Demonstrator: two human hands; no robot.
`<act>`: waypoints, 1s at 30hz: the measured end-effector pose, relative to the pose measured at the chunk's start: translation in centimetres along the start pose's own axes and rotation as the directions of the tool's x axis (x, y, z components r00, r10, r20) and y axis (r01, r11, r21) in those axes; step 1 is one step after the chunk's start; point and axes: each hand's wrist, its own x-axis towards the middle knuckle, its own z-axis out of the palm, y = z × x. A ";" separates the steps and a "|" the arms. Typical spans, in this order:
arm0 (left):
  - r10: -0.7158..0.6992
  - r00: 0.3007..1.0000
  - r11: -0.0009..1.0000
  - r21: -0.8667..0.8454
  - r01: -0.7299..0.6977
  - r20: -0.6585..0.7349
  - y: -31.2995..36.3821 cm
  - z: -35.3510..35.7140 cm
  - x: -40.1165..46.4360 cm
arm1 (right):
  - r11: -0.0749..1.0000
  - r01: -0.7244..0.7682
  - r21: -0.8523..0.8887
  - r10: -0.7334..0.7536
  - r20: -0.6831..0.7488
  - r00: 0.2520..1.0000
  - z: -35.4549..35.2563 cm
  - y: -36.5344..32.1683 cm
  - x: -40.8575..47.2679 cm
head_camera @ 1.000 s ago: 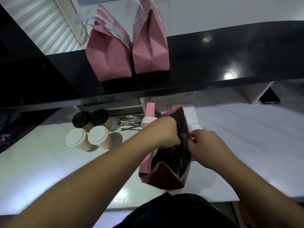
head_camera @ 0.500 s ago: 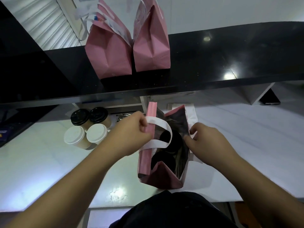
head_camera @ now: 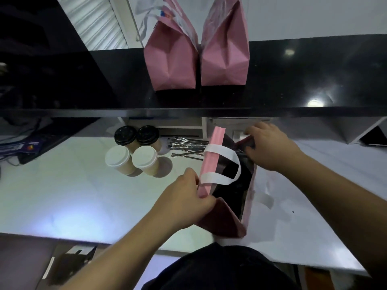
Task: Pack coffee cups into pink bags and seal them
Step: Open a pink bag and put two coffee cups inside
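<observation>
An open pink bag (head_camera: 222, 222) with white handles (head_camera: 219, 162) stands on the white counter (head_camera: 73, 195) in front of me. Its inside is dark; I cannot make out the cups in it. My left hand (head_camera: 188, 197) pinches the near left rim of the bag. My right hand (head_camera: 270, 147) grips the far right rim. Left of the bag stand two cups with black lids (head_camera: 136, 136) and two cups with white lids (head_camera: 132, 159). Two closed pink bags (head_camera: 196, 57) stand on the black shelf (head_camera: 293, 80) above.
A bundle of thin dark stir sticks (head_camera: 186, 147) lies between the cups and the bag. A dark device with cables (head_camera: 27, 147) sits at the far left. A dark phone-like object (head_camera: 372, 139) lies at the far right under the shelf.
My left hand slid from the bag's handle down to the near left rim. My right hand moved away to the far right rim. The bag's mouth is stretched longer.
</observation>
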 end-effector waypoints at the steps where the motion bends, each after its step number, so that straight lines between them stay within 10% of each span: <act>1: 0.006 1.000 1.000 0.012 -0.006 -0.022 -0.2 -0.2 -0.1 | 1.000 -0.009 0.012 0.009 0.024 1.000 0.0 0.1 0.2; 11: 0.094 0.947 0.990 -0.069 -0.121 -0.308 -3.6 -3.0 3.0 | 0.979 -0.167 0.118 0.163 0.045 0.986 0.3 1.9 -2.0; 19: 0.115 0.989 0.862 -0.485 -0.147 -0.096 -4.2 -5.3 8.1 | 0.938 -0.249 0.242 0.230 0.101 0.968 1.3 0.0 -8.2; 30: 0.224 0.974 0.791 -0.587 -0.173 0.015 -4.2 -4.1 10.7 | 0.851 -0.357 0.385 0.294 0.214 0.931 1.7 -0.4 -12.6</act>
